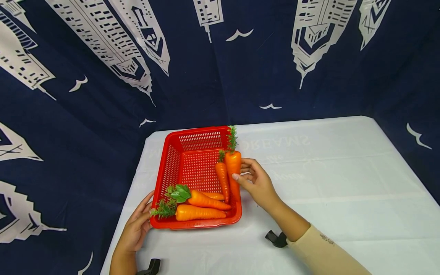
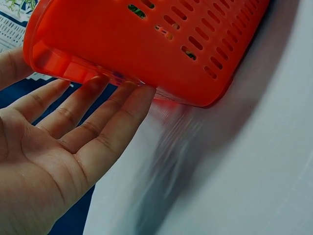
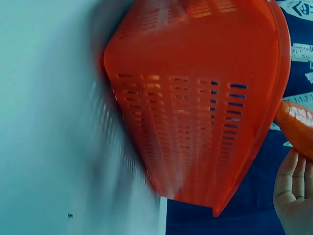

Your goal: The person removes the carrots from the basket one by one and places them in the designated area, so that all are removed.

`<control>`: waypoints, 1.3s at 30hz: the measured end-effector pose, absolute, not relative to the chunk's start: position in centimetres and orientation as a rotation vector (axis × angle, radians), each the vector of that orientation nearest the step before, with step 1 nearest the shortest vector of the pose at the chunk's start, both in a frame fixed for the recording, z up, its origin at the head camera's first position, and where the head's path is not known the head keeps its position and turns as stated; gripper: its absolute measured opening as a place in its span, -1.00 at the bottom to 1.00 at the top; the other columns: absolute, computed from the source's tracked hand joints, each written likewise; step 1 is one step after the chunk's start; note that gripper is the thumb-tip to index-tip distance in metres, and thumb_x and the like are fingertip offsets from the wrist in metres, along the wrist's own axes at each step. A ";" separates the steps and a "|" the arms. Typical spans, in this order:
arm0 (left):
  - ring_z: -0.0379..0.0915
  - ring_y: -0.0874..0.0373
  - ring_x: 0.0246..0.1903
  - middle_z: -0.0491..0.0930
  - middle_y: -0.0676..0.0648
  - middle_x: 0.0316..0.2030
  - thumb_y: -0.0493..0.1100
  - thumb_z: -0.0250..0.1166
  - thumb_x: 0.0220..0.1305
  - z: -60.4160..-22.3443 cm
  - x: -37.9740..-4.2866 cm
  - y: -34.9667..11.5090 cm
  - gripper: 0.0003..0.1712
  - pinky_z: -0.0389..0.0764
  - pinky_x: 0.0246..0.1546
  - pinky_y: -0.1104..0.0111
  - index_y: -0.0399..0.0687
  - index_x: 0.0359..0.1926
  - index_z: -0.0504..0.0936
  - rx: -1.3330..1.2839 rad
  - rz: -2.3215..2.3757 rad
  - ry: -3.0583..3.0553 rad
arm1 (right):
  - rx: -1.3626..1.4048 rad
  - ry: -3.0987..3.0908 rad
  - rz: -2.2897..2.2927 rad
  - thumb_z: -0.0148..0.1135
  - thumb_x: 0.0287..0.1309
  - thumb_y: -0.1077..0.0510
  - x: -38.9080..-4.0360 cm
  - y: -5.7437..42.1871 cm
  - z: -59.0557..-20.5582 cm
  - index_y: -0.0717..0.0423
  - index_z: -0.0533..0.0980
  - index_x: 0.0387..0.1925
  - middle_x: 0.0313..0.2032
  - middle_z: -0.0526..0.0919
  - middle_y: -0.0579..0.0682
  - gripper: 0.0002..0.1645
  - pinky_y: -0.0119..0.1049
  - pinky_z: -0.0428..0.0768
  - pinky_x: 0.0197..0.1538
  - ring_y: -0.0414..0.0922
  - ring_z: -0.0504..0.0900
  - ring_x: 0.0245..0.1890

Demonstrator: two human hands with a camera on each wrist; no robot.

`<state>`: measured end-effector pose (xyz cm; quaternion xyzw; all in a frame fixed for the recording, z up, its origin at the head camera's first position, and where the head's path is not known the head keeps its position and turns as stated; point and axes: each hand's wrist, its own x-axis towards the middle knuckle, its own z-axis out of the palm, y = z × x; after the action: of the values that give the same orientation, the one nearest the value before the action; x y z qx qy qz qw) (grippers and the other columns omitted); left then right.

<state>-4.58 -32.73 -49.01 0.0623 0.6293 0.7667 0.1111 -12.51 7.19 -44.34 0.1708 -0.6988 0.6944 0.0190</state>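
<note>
Nearest: black piece [image 1: 149, 267] by the left wrist, beige sleeve [image 1: 324, 248] on the right arm. Left hand [image 1: 134, 229] at the near-left corner of the red basket [image 1: 196, 225]; fingers mostly straight, tips touching the outer wall, not clenched. Basket sits on the white table cover [image 1: 330, 183], left part. Inside, near side: front carrot [image 1: 199, 212] lying crosswise, greens left; leafy-topped carrot [image 1: 207, 200] just behind; a half-hidden carrot [image 1: 214, 196] past that. Slim carrot [image 1: 222, 179] lies lengthwise near the right wall. Right hand [image 1: 254, 179] pinches the large carrot [image 1: 233, 164], thumb on top, over the right rim, greens pointing away. Far back: navy backdrop [image 1: 240, 84], white buildings and birds printed.
</note>
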 end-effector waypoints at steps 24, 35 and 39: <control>0.51 0.33 0.22 0.45 0.14 0.34 -0.33 -0.25 0.61 -49.0 -4.6 -32.8 -0.33 0.63 0.10 0.40 -0.11 0.62 -0.18 0.202 2.246 1.854 | 0.134 -2.267 2.244 0.33 0.33 0.04 -15.6 9.6 -47.7 0.17 0.37 0.28 0.03 0.56 0.09 -0.40 -0.45 0.65 -0.10 -0.22 0.61 -0.10; 0.51 0.33 0.22 0.44 0.13 0.34 -0.33 -0.25 0.61 -49.0 -4.5 -32.8 -0.33 0.62 0.11 0.40 -0.11 0.62 -0.18 0.203 2.245 1.854 | 0.033 -2.258 2.293 0.33 0.32 0.04 -16.6 10.3 -49.2 0.22 0.36 0.27 -0.02 0.57 0.02 -0.38 -0.42 0.68 -0.12 -0.29 0.64 -0.16; 0.51 0.33 0.22 0.44 0.14 0.34 -0.33 -0.25 0.61 -49.0 -4.6 -32.8 -0.33 0.63 0.10 0.40 -0.10 0.62 -0.18 0.201 2.242 1.862 | -0.022 -2.303 2.274 0.33 0.31 0.01 -17.0 10.6 -49.6 0.23 0.35 0.27 -0.03 0.56 0.01 -0.36 -0.46 0.65 -0.12 -0.31 0.62 -0.15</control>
<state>-4.56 -32.80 -49.01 0.0682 0.6336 0.7628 0.1098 -17.04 10.63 -49.64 -0.0067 -0.7109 0.7017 -0.0474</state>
